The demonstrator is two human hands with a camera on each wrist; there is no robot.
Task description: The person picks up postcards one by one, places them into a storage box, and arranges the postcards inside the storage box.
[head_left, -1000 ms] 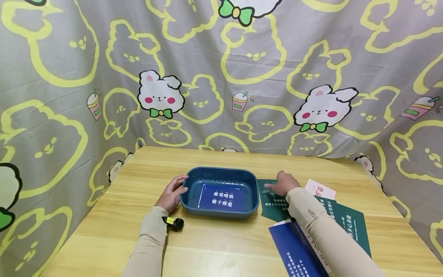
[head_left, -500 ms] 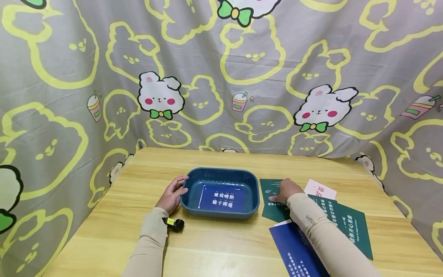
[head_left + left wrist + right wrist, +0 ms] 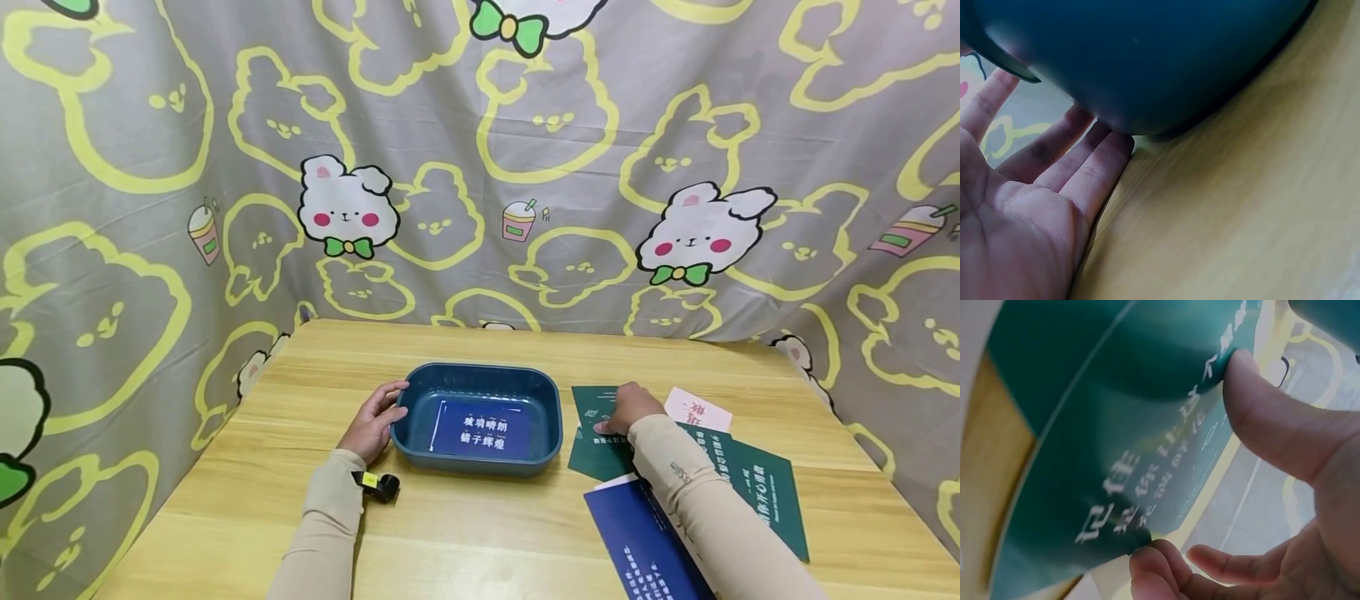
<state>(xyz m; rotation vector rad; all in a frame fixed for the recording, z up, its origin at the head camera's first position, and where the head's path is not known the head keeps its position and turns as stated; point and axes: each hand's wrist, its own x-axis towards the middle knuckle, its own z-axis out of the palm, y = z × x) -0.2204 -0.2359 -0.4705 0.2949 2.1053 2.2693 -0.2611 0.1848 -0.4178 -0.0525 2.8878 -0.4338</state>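
Observation:
A dark blue-green rectangular basin [image 3: 480, 468] stands on the table, with a blue card [image 3: 480, 442] printed in white characters lying inside. My left hand [image 3: 367, 427] touches its left end; in the left wrist view the fingers [image 3: 1094, 172] lie fairly straight against the outer wall. To the right of the basin, my right hand [image 3: 633, 406] holds a green card [image 3: 588, 402] with white writing. The right wrist view shows the thumb at one edge, the fingertips at another, and the card [image 3: 1085, 475] bowed between them. Another green card [image 3: 592, 460] lies beneath.
Beyond the right hand lie a pink card [image 3: 701, 410] and several overlapping green cards [image 3: 783, 500]. A blue card [image 3: 637, 533] lies partly under the right forearm. The wooden table [image 3: 450, 533] meets a patterned curtain [image 3: 465, 275] at its back.
My right hand has shifted slightly right, and the upper green card has moved with it, uncovering part of the green card below. The left hand and basin stay put.

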